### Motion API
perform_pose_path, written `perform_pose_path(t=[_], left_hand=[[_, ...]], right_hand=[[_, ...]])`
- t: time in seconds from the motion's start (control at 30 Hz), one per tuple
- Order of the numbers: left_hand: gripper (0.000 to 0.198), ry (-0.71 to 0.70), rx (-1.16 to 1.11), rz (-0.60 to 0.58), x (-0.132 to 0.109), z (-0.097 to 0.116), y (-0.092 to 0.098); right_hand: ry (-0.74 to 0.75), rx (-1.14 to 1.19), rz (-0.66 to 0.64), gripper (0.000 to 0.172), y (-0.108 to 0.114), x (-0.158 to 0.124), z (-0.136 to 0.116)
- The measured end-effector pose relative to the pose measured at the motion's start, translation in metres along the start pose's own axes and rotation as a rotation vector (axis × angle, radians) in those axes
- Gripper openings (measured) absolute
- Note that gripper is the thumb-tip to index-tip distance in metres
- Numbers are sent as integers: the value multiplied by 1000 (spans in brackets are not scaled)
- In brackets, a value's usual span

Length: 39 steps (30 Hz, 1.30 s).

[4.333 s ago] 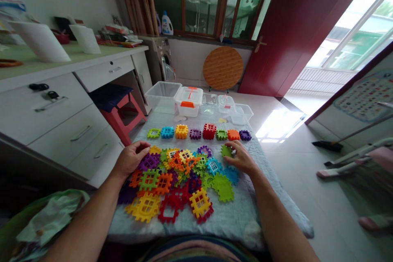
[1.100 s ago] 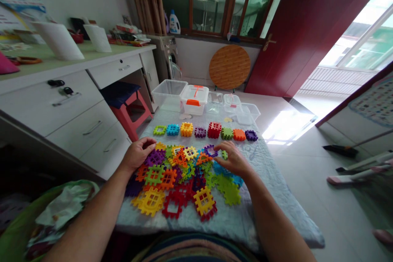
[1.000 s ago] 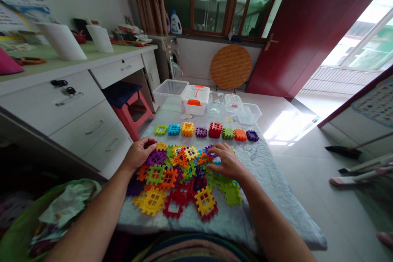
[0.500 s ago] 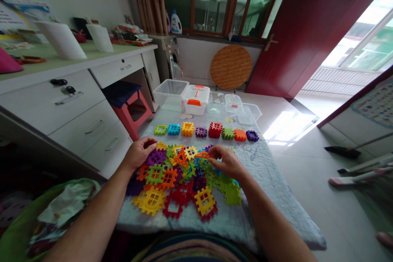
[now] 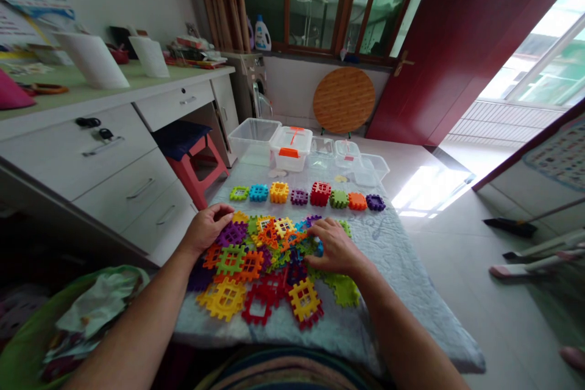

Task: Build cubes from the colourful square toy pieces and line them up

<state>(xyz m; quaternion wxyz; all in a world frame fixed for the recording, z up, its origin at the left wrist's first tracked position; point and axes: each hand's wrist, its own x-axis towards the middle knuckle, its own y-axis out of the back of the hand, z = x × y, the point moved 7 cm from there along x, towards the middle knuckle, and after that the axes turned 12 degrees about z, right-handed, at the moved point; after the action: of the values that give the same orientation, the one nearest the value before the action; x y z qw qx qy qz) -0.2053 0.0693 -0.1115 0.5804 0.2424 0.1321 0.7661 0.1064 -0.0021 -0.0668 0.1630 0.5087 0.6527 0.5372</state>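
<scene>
A heap of interlocking plastic building squares in several colours lies on the cloth-covered table (image 5: 411, 292). At the heap's left edge rests my left hand (image 5: 206, 230), fingers loosely bent with a small gap at the thumb, beside a purple window square (image 5: 232, 233). My right hand (image 5: 337, 247) reaches over the right side of the heap, thumb and fingers apart; its fingertips are by an orange piece (image 5: 292, 239) and blue pieces, partly hidden under the hand. Nearer me lie a yellow window square (image 5: 305, 298), a red frame (image 5: 257, 309) and a light green piece (image 5: 343, 289).
Beyond the heap stands a row of blocks, among them a red cube (image 5: 320, 193) and a yellow one (image 5: 279, 192). Behind it are clear plastic bins, one with an orange-latched lid (image 5: 292, 147). A stool (image 5: 189, 146) is left of the table.
My right hand has opened from a pinch and lowered onto the heap, its fingers spreading over the pieces. The orange piece near it has shifted slightly. My left hand stays in place.
</scene>
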Motion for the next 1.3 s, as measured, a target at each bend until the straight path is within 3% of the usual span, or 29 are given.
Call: perform_pose_path(t=[0.1,0.43,0.73,0.87,1.07,1.2,1.3], left_hand=[[34,-10,8,7,0,2,1],[34,-23,20,8,0,2,1],[34,-18,12,6,0,1,1],[33,-22,24,11,0,3,2],[34,-11,11,4,0,0,1],[33,-11,-1,-6,0,-1,0],[33,-16,-11,-7,0,-1,0]], right_hand=[[-4,-30,-1,44,-1,0,-1],[8,140,114,15,2,1,7],[-10,300,176,12,4,3,18],[-115,395,211,9,7,4,27],[-402,655,153,8,0,-1,48],[-517,824,214,12,6,-3,61],[-582,810,254,16,13,-7,73]])
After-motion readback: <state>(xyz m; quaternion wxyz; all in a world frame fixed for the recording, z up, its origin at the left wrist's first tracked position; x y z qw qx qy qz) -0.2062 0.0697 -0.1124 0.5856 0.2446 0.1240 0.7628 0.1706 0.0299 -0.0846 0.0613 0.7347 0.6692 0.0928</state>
